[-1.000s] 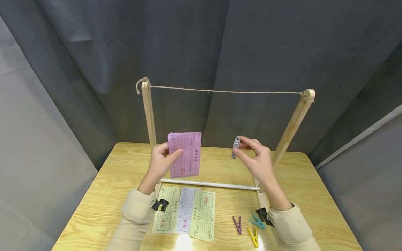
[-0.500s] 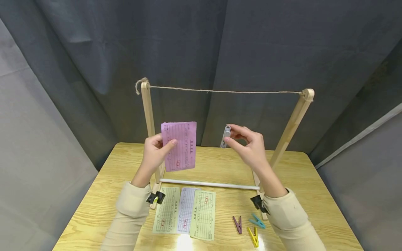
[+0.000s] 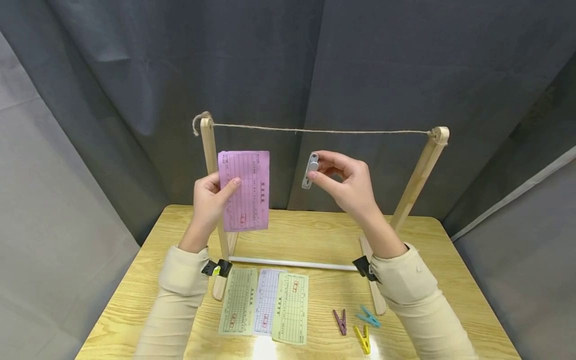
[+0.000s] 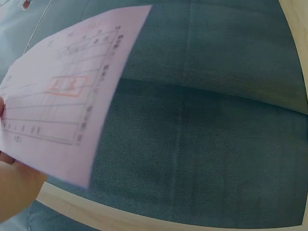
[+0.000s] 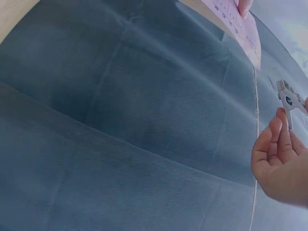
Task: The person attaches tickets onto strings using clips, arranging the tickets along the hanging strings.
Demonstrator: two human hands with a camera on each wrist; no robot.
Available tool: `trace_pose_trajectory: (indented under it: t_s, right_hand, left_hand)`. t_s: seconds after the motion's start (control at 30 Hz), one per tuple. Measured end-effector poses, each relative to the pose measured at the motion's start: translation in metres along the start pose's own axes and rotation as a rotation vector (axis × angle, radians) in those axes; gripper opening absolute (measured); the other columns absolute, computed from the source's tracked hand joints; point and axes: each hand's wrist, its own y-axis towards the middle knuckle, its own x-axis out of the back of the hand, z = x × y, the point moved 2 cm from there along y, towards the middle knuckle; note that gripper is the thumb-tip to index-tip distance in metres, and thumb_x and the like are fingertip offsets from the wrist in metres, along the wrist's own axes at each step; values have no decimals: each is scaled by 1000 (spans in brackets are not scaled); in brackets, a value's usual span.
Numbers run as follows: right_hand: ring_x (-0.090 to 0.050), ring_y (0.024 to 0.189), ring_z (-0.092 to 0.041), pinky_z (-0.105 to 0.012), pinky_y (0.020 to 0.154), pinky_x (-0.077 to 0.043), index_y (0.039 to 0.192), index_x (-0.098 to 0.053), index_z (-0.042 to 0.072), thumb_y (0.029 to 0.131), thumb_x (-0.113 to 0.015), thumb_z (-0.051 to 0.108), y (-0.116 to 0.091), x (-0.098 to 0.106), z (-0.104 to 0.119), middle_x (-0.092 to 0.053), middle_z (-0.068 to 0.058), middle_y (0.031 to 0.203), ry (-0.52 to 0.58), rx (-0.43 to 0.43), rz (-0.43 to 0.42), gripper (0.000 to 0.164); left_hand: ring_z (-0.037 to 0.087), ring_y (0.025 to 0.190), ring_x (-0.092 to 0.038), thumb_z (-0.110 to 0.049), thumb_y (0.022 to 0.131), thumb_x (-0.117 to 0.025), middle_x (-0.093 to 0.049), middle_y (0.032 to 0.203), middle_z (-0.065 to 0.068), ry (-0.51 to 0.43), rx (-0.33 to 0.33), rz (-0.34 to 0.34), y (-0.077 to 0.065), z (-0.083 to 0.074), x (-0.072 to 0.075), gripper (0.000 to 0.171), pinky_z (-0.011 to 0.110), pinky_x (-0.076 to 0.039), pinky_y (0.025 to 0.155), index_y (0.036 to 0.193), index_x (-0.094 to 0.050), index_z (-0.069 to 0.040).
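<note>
Between thumb and fingers, my left hand (image 3: 209,202) pinches a pink printed slip (image 3: 249,192) by its left edge, upright and just below the string, near the left post. The same slip (image 4: 72,96) fills the left part of the left wrist view. My right hand (image 3: 348,182) pinches a grey clothespin (image 3: 310,171), tilted, a short way to the slip's right. In the right wrist view the clothespin (image 5: 288,98) shows its spring side, with fingers around its legs. Above both hands runs a thin twine string (image 3: 324,131), apart from the slip and clothespin in the head view.
A wooden post (image 3: 420,175) stands at right and another (image 3: 208,145) at left, joined low by a white rod (image 3: 292,263). Two green slips (image 3: 290,310) and a bluish one (image 3: 265,300) lie in front. Purple (image 3: 340,322), blue (image 3: 369,317) and yellow (image 3: 362,340) clothespins lie at right.
Both hands have risen toward the string and shifted left, carrying the pink slip and the grey clothespin. The slips and clothespins on the table have stayed put.
</note>
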Motion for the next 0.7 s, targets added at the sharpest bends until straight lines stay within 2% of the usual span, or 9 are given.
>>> trace_pose_trajectory:
  t_s: [0.13, 0.37, 0.7]
  right_hand:
    - [-57, 67, -8, -20, 64, -47, 102, -63, -10, 74, -67, -7, 13, -2, 7, -64, -11, 77, 15, 12, 9, 29]
    - [-58, 67, -10, -20, 62, -47, 103, -62, -10, 75, -67, -5, 34, -10, 23, -65, 1, 78, 71, 23, 37, 29]
    - [-58, 68, -12, -22, 63, -45, 105, -60, -9, 78, -65, -3, 66, -27, 32, -64, 2, 78, 185, -64, 84, 28]
  left_hand:
    - [11, 60, -62, 0, 85, -60, -67, 74, -6, -8, 8, -24, 6, -1, 0, 19, 23, -50, 53, 96, -60, 15]
    - [12, 59, -63, -1, 84, -63, -68, 74, -4, -29, 16, -78, 11, 0, 1, 20, 22, -50, 52, 96, -61, 14]
    - [10, 57, -62, -1, 84, -63, -67, 71, -7, -12, -17, -120, 16, -3, 2, 20, 21, -48, 49, 94, -61, 16]
